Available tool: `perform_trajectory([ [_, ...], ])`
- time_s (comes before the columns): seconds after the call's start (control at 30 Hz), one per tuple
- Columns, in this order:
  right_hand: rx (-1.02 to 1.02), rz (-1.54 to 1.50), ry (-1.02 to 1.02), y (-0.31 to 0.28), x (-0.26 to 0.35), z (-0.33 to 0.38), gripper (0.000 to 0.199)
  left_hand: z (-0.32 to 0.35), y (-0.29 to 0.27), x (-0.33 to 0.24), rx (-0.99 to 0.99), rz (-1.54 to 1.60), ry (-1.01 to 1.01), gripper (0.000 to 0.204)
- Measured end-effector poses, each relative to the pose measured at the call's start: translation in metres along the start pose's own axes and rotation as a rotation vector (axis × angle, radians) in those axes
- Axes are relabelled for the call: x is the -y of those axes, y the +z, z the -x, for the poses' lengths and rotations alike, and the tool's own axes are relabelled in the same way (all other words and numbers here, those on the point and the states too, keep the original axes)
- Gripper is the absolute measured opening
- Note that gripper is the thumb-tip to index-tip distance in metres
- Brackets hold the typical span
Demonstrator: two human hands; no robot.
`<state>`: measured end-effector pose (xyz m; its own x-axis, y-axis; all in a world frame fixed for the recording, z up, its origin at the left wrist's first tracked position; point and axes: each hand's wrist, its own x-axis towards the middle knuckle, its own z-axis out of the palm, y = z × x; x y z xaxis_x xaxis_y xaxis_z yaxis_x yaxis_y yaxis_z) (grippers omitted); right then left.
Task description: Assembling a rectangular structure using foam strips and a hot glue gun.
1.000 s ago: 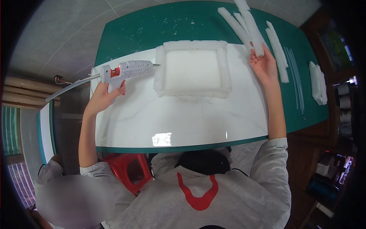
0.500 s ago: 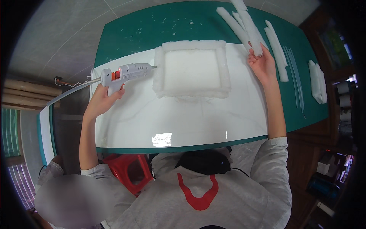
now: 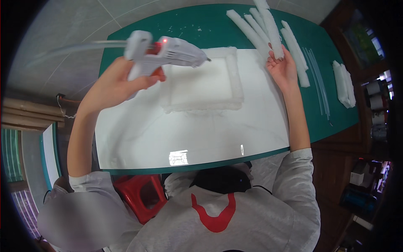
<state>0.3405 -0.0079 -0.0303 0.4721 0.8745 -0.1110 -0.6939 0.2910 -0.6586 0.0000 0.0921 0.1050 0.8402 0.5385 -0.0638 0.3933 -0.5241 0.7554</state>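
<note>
My left hand (image 3: pixel 113 86) is wrapped round the handle of a white hot glue gun (image 3: pixel 178 52), its red light lit. A long translucent glue stick (image 3: pixel 88 46) trails from its back, blurred. The nozzle points right, raised over a rectangular white panel (image 3: pixel 205 80) edged by fluffy white padding strips (image 3: pixel 237 84). The gun and my hand hide the panel's upper left part. At the far right my right hand (image 3: pixel 283 71) pinches the near end of a long white padding strip (image 3: pixel 272 31). Other strips (image 3: pixel 247 29) lie behind it.
More white strips (image 3: pixel 296 52) and thin glue sticks (image 3: pixel 319 84) lie on the green table mat (image 3: pixel 344 117), with a stacked white bundle (image 3: pixel 344 86) at its right edge. A glossy white sheet (image 3: pixel 201 138) covers the middle. A red stool (image 3: pixel 142 197) stands below the near edge.
My left hand has lifted the glue gun upward and to the right, bringing it over the padded panel. My right hand still holds the strip. The view has shifted slightly.
</note>
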Motion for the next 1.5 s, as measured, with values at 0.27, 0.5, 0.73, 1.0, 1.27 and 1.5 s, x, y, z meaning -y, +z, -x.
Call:
perform_trajectory([
  [0.27, -0.045, -0.017, -0.076, -0.006, 0.012, -0.001, 0.034, -0.057, 0.031, -0.002, 0.227, -0.03, 0.005, 0.021],
  [0.5, -0.075, -0.033, -0.08, -0.007, 0.019, -0.002, 0.034, -0.066, 0.041, 0.009, 0.249, 0.048, -0.063, 0.02],
  [0.73, -0.06, -0.039, -0.093, -0.007, 0.019, -0.001, 0.034, -0.068, 0.047, 0.011, 0.239, 0.038, -0.061, 0.019],
  [1.0, -0.061, -0.033, -0.087, -0.006, 0.02, 0.0, 0.034, -0.063, 0.047, 0.009, 0.209, 0.004, -0.103, 0.023],
  [1.27, -0.044, -0.038, -0.079, -0.008, 0.02, -0.001, 0.034, -0.061, 0.046, 0.021, 0.194, -0.012, -0.047, 0.023],
  [1.5, 0.021, 0.106, -0.144, -0.001, 0.018, 0.003, 0.032, -0.041, 0.005, 0.012, -0.312, 0.231, -0.089, 0.026],
])
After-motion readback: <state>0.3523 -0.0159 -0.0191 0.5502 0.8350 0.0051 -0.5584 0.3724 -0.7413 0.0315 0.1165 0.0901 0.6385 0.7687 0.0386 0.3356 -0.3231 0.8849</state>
